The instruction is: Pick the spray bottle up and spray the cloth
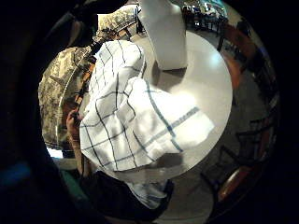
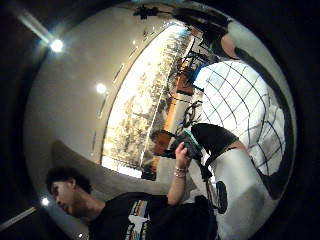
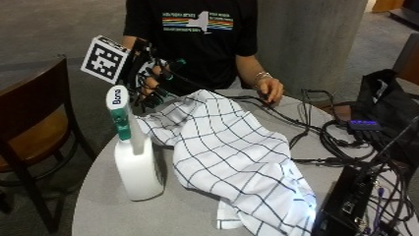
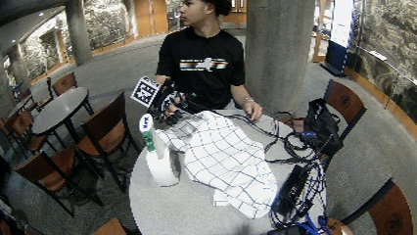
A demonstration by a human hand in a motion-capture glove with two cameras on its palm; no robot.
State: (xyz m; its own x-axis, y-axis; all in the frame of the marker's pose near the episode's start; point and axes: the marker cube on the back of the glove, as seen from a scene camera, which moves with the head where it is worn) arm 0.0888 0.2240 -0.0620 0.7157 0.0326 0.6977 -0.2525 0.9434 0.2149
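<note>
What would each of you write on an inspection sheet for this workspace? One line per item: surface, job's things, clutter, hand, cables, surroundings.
Surface: round grey table.
Job's things: white spray bottle stands upright at the table's edge; checked cloth lies rumpled beside it, one end hanging over the rim.
Clutter: black electronics box and black bag on the table.
Hand: gloved right hand is raised above and behind the bottle; its grip is on nothing. Bare hand rests on the table.
Cables: black cables run across the table to the box.
Surroundings: wooden chair, concrete pillar.

The cloth [image 3: 229, 162] hides part of the table [image 3: 124, 216] — its near corner cropped.
</note>
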